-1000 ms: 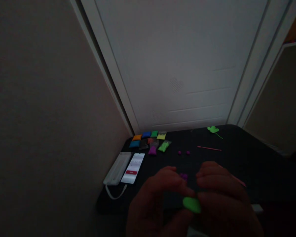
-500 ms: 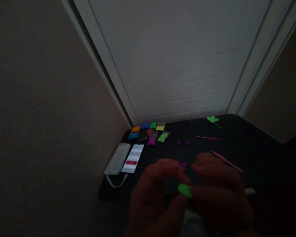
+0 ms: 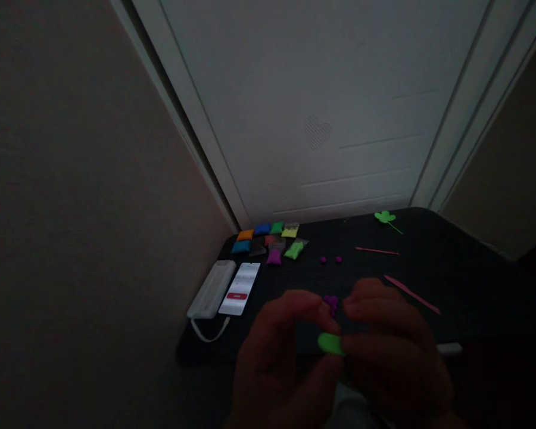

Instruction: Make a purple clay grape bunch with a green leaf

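A flat, rounded piece of bright green modelling clay (image 3: 329, 344) is held up over the near edge of the table. My left hand (image 3: 281, 357) curls its index finger and thumb around the clay's upper and lower edges. At the clay's right end, the fingers of my right hand (image 3: 393, 345) are closed on it and hide that end. Behind the fingertips, partly covered, lies a cluster of small purple clay balls (image 3: 330, 305). Two separate purple balls (image 3: 323, 260) sit farther back. A green clay leaf shape with a thin stem (image 3: 385, 217) rests at the back right.
Clay packets (image 3: 274, 256) of several colours lie at the back left of the dark table (image 3: 295, 280). Nearer are a lit phone (image 3: 240, 289), a pale case (image 3: 212, 290) and a white cable (image 3: 209, 340). Two pink modelling tools (image 3: 413, 294) lie on the right. A white door (image 3: 330, 89) stands behind.
Both hands and the green clay have shifted very slightly left in view. More of the purple cluster shows between the hands.
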A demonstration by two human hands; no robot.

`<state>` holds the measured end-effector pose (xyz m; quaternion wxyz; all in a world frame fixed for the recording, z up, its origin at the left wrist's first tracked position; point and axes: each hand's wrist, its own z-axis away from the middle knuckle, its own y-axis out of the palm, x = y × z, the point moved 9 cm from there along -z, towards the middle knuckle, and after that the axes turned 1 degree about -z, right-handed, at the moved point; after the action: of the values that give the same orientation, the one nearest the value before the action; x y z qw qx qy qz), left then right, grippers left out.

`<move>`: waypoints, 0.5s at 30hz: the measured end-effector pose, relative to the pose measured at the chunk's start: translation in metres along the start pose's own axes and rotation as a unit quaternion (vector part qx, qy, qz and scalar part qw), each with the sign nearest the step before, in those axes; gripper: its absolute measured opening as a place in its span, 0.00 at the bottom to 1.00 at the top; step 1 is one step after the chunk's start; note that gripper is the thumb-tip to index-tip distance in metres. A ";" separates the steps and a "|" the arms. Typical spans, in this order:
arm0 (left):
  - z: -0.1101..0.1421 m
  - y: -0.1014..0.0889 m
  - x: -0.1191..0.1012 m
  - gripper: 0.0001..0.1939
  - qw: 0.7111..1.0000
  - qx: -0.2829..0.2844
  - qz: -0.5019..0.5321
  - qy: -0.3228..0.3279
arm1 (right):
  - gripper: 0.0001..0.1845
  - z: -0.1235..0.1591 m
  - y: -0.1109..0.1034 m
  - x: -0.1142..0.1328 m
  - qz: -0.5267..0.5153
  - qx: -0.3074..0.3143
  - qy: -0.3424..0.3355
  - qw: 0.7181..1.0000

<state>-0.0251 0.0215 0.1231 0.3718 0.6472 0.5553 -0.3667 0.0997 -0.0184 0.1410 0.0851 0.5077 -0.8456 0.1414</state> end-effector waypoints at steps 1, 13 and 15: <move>0.000 0.000 0.001 0.21 1.000 0.001 -0.002 0.000 | 0.04 0.000 0.000 -0.001 0.002 0.003 0.005 1.000; -0.002 0.000 -0.002 0.19 0.999 0.010 -0.015 0.031 | 0.01 -0.007 -0.002 0.002 -0.008 -0.024 -0.009 1.000; -0.001 0.000 -0.002 0.19 1.000 0.007 -0.002 0.026 | 0.02 -0.008 -0.002 0.002 -0.014 -0.025 -0.008 1.000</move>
<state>-0.0251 0.0220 0.1254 0.3518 0.6583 0.5635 -0.3541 0.1006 -0.0188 0.1494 0.0931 0.5182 -0.8424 0.1150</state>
